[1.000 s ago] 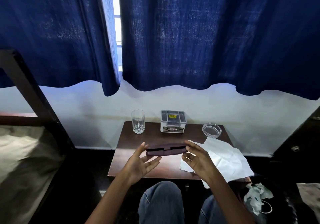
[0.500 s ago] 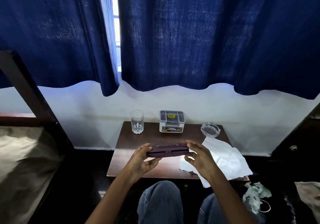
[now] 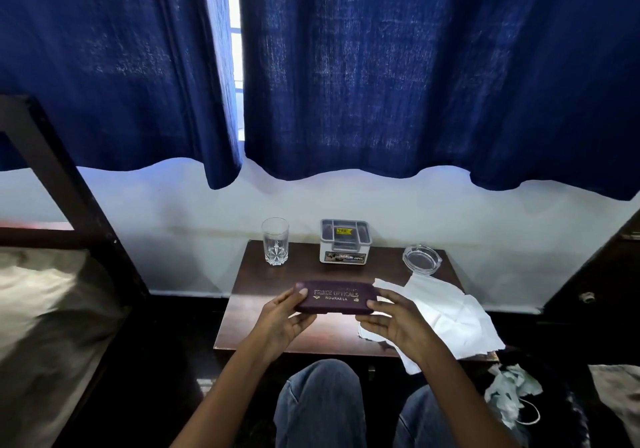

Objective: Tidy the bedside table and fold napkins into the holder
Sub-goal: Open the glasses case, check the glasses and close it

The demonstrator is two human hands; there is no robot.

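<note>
A maroon spectacle case (image 3: 335, 297) with gold lettering is held level above the dark wooden bedside table (image 3: 273, 276). My left hand (image 3: 282, 321) grips its left end and my right hand (image 3: 394, 323) grips its right end. The lettered lid faces me. White napkins (image 3: 446, 312) lie crumpled and spread over the table's right side, partly hanging past the front edge. A grey and white napkin holder (image 3: 345, 241) stands at the back middle of the table.
A clear drinking glass (image 3: 275, 241) stands at the back left and a glass ashtray (image 3: 421, 259) at the back right. A bed with a dark frame (image 3: 52, 170) is to the left. Crumpled tissue and a bag (image 3: 512, 392) lie on the floor at right. My knees sit below the table edge.
Both hands have turned the spectacle case so its lettered lid faces me instead of its hinged edge, and have moved it slightly away over the table.
</note>
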